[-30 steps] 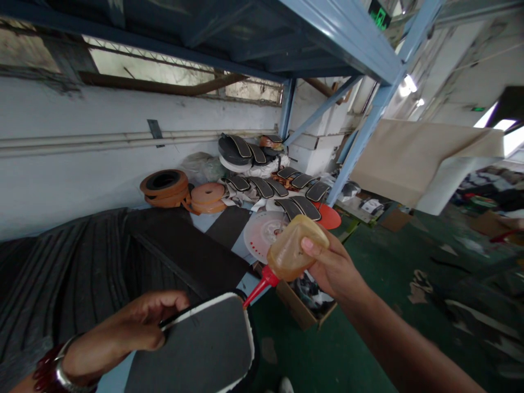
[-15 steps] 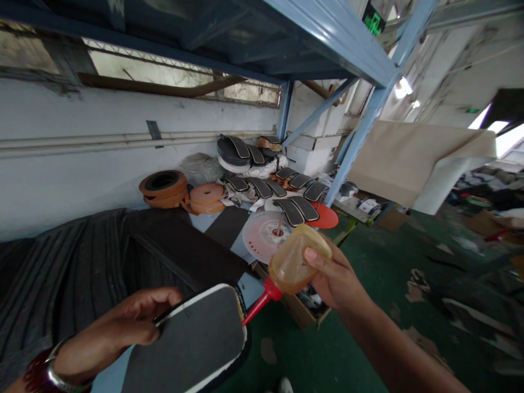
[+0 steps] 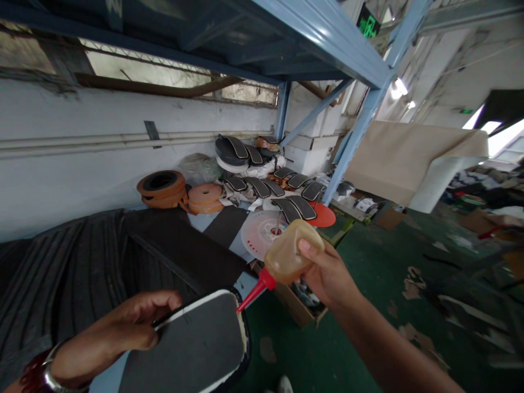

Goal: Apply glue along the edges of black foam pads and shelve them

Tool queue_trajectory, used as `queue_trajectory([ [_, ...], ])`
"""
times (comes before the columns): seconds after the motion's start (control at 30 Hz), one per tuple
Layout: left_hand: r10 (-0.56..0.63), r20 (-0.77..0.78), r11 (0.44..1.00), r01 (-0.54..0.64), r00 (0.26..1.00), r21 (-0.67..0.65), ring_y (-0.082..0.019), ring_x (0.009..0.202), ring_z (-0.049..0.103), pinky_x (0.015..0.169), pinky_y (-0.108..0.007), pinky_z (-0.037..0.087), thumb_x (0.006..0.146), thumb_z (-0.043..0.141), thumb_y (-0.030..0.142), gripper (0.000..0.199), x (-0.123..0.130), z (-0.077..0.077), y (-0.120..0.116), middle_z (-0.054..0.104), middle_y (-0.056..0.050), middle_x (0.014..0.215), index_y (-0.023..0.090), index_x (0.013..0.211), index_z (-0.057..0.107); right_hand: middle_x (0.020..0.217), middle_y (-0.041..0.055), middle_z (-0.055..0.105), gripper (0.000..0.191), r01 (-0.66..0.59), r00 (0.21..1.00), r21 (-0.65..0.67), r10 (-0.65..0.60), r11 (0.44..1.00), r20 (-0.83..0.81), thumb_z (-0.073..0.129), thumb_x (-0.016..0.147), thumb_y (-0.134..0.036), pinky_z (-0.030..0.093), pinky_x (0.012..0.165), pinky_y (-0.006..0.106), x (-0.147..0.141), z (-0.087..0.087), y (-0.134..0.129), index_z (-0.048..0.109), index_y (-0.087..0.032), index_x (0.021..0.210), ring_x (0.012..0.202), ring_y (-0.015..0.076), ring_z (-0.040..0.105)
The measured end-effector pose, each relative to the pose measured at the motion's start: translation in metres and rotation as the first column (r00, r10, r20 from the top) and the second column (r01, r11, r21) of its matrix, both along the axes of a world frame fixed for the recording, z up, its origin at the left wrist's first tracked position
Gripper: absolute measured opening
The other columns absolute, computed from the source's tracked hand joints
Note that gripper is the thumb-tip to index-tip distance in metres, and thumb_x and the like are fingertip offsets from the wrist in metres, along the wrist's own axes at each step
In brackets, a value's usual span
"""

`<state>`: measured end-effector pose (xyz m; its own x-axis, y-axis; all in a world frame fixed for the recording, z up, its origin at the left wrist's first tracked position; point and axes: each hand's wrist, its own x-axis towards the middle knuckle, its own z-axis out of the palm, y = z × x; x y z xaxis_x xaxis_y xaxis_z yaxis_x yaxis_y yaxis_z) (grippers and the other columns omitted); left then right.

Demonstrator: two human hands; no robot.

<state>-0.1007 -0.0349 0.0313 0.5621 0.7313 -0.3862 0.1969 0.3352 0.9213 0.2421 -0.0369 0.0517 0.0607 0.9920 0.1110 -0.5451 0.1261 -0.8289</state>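
Note:
My left hand pinches the left edge of a dark grey panel with rounded corners, a whitish border and a black rim. In my right hand is a squeeze bottle of amber liquid, tilted nozzle-down. Its red nozzle points down to the left, with the tip at the panel's border near the upper right corner. The lower part of the panel runs out of view.
Black sheets lie beside the panel. Behind are orange rolls, a translucent disc and several curved black pads. A blue rack post rises at right; a cardboard box stands below the bottle.
My right hand and the bottle have moved slightly up and left, and the nozzle tip has shifted along the border toward the upper right corner. My left hand keeps its hold on the panel.

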Motion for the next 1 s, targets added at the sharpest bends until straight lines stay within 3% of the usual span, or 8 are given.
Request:
queue_trajectory([
  [0.13, -0.034, -0.032, 0.999, 0.034, 0.999, 0.006, -0.019, 0.076, 0.058, 0.066, -0.023, 0.045, 0.062, 0.064, 0.016, 0.023, 0.001, -0.001, -0.001, 0.071, 0.002, 0.08, 0.021, 0.082, 0.076, 0.072, 0.0018, 0.062, 0.041, 0.006, 1.0, -0.009, -0.006, 1.0, 0.014, 0.088, 0.069, -0.038, 0.045, 0.034, 0.021, -0.005, -0.001, 0.005, 0.067, -0.016, 0.097, 0.051, 0.0156, 0.056],
  [0.37, 0.008, 0.005, 1.0, -0.008, 1.0, 0.011, -0.021, 0.077, 0.059, 0.068, -0.025, 0.047, 0.062, 0.064, 0.017, 0.023, -0.004, 0.0, -0.005, 0.072, 0.001, 0.08, 0.022, 0.082, 0.076, 0.074, 0.0018, 0.061, 0.043, -0.005, 0.999, -0.029, 0.007, 1.0, 0.048, 0.087, 0.069, -0.04, 0.045, 0.034, 0.021, -0.005, -0.006, -0.002, 0.067, -0.017, 0.098, 0.052, 0.016, 0.055],
  [0.7, 0.074, 0.089, 0.994, -0.066, 0.993, -0.087, -0.021, 0.073, 0.063, 0.067, -0.028, 0.048, 0.065, 0.071, 0.025, 0.02, -0.004, -0.003, -0.008, 0.074, 0.0, 0.08, 0.022, 0.084, 0.076, 0.074, 0.0022, 0.061, 0.035, -0.032, 0.999, -0.047, 0.033, 0.998, 0.02, 0.085, 0.075, -0.04, 0.047, 0.037, 0.021, 0.005, -0.017, -0.015, 0.069, -0.018, 0.096, 0.054, 0.0162, 0.056],
  [0.8, 0.104, 0.129, 0.988, -0.087, 0.986, -0.131, -0.023, 0.075, 0.065, 0.069, -0.03, 0.05, 0.067, 0.075, 0.027, 0.022, -0.001, -0.009, -0.008, 0.076, -0.001, 0.083, 0.022, 0.088, 0.076, 0.077, 0.003, 0.063, 0.035, 0.017, 1.0, -0.057, -0.017, 0.998, -0.003, 0.085, 0.075, -0.039, 0.048, 0.038, 0.022, 0.006, -0.02, -0.015, 0.07, -0.019, 0.098, 0.058, 0.0177, 0.059],
  [1.0, 0.219, 0.237, 0.965, -0.174, 0.947, -0.194, -0.027, 0.086, 0.069, 0.077, -0.037, 0.054, 0.072, 0.079, 0.026, 0.028, 0.008, -0.027, -0.012, 0.076, -0.005, 0.095, 0.025, 0.1, 0.075, 0.078, 0.0021, 0.064, 0.037, 0.238, 0.967, -0.067, -0.243, 0.969, -0.078, 0.089, 0.071, -0.037, 0.048, 0.038, 0.023, 0.005, -0.024, -0.007, 0.069, -0.018, 0.096, 0.056, 0.0167, 0.058],
])
